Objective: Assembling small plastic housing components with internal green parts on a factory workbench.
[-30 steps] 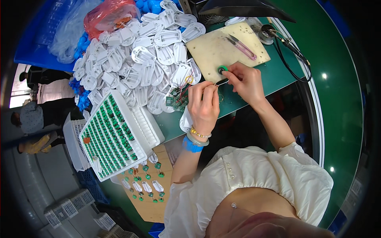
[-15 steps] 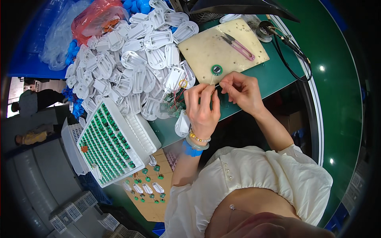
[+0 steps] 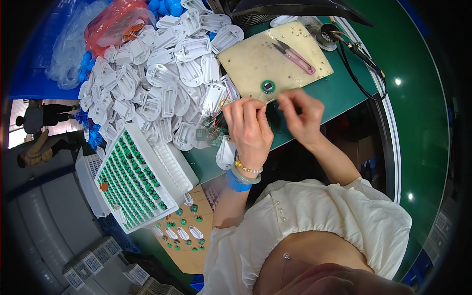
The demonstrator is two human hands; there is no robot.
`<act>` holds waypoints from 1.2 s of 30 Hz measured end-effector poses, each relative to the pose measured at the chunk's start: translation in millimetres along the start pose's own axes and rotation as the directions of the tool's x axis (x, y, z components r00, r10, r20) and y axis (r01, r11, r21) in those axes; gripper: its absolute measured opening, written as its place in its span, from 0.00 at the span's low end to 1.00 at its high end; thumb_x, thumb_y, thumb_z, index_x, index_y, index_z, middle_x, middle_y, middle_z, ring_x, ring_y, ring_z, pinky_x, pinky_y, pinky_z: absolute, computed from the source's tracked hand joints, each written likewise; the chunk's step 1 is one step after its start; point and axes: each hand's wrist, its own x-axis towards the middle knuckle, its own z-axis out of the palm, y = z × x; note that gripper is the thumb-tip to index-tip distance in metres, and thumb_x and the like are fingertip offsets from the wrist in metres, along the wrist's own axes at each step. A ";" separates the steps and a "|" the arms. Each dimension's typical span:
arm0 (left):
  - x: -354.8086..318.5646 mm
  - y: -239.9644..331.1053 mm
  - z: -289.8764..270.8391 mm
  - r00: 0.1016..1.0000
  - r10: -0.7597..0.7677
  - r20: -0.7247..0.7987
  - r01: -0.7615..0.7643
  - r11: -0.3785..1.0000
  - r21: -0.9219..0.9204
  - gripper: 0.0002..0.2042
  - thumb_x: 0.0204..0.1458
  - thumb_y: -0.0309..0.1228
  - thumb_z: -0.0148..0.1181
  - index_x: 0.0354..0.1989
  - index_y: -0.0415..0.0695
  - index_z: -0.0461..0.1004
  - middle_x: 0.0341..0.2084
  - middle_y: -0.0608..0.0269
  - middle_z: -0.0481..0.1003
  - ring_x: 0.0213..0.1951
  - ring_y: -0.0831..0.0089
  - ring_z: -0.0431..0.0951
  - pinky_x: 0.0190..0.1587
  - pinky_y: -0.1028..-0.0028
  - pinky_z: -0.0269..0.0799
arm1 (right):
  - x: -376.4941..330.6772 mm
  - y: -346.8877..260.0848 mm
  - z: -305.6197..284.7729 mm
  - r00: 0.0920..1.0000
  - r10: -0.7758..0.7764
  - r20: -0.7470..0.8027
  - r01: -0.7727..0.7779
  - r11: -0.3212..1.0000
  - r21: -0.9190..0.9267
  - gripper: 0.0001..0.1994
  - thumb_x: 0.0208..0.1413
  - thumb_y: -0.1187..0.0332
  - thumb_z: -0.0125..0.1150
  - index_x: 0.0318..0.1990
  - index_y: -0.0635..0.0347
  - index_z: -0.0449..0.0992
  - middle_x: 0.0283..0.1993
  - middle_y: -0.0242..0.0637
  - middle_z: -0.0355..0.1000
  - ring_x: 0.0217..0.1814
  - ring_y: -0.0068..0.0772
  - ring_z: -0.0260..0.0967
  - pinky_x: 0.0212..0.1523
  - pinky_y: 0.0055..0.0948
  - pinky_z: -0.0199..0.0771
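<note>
A small round green circuit board [image 3: 268,87] with a dark square part at its centre lies on the near edge of a cream work board [image 3: 246,64]. Thin pale wires run from it toward my left hand [image 3: 250,132], whose fingertips are pinched together on them at the board's edge. Just right of these wires is my right hand [image 3: 302,118], its fingers curled and smeared by motion; whether they hold anything is hidden. Beside my left wrist lies a white plastic housing [image 3: 226,153]. Bundled red wires [image 3: 215,127] and small green circuit boards [image 3: 202,134] sit left of that hand.
White housings [image 3: 167,93] form a large heap at left. Pink-handled thread snips [image 3: 297,61] rest on the cream board. A soldering iron [image 3: 361,55] with its cable is at far right. Nearer left stand a white tray [image 3: 173,202] of green parts and cardboard [image 3: 199,263] holding wired assemblies.
My right hand has moved slightly right and down, away from the wire ends, and is blurred. My left hand stays pinched near the same spot.
</note>
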 end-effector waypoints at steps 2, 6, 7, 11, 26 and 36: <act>-0.4 -2.1 -1.6 1.000 -0.021 0.000 0.021 1.000 -0.003 0.04 0.49 0.20 0.57 0.32 0.39 0.69 0.33 0.57 0.68 0.38 0.57 0.66 0.41 0.63 0.64 | 5.5 -2.2 -10.0 0.982 0.184 0.030 -0.186 0.977 0.108 0.03 0.56 0.76 0.58 0.34 0.67 0.74 0.22 0.30 0.71 0.19 0.13 0.63 0.18 0.16 0.61; -1.5 -3.5 -1.9 0.999 -0.035 0.000 0.035 0.999 -0.021 0.04 0.49 0.21 0.58 0.32 0.39 0.69 0.33 0.57 0.68 0.38 0.57 0.66 0.41 0.63 0.64 | 8.0 -3.4 -11.5 0.938 0.233 0.256 -0.294 0.927 0.232 0.02 0.55 0.78 0.58 0.35 0.68 0.74 0.25 0.30 0.72 0.24 0.12 0.64 0.21 0.14 0.62; -1.0 -2.6 -1.7 0.999 -0.035 -0.002 0.035 0.999 -0.025 0.04 0.49 0.21 0.57 0.32 0.39 0.69 0.33 0.56 0.68 0.38 0.57 0.66 0.41 0.63 0.64 | 7.0 -1.0 -9.9 0.939 0.235 0.252 -0.294 0.928 0.231 0.02 0.55 0.78 0.58 0.35 0.68 0.74 0.25 0.30 0.72 0.24 0.12 0.64 0.21 0.14 0.62; -0.4 -1.6 -1.5 0.999 -0.033 0.008 0.033 0.999 -0.021 0.04 0.49 0.20 0.58 0.32 0.39 0.69 0.33 0.57 0.68 0.38 0.57 0.66 0.42 0.63 0.63 | 9.2 -3.3 -4.2 0.952 0.152 0.264 -0.191 0.973 0.129 0.02 0.51 0.80 0.60 0.32 0.67 0.73 0.24 0.31 0.70 0.23 0.14 0.64 0.21 0.16 0.62; 10.8 -1.4 2.6 0.994 0.091 0.056 -0.093 0.995 0.031 0.06 0.44 0.17 0.59 0.29 0.39 0.69 0.40 0.56 0.72 0.42 0.55 0.68 0.43 0.63 0.65 | 29.9 8.2 -32.5 0.988 -0.123 -0.093 0.115 0.989 -0.095 0.06 0.50 0.78 0.62 0.37 0.64 0.77 0.30 0.35 0.72 0.25 0.23 0.67 0.25 0.21 0.65; 10.7 -6.7 0.6 0.989 0.108 0.104 -0.107 0.994 -0.015 0.08 0.43 0.17 0.57 0.30 0.39 0.66 0.45 0.56 0.73 0.47 0.56 0.68 0.50 0.60 0.62 | 62.0 67.4 -156.2 0.597 0.800 -0.059 -0.243 0.251 0.937 0.28 0.62 0.70 0.50 0.61 0.79 0.48 0.62 0.67 0.55 0.66 0.56 0.55 0.62 0.40 0.66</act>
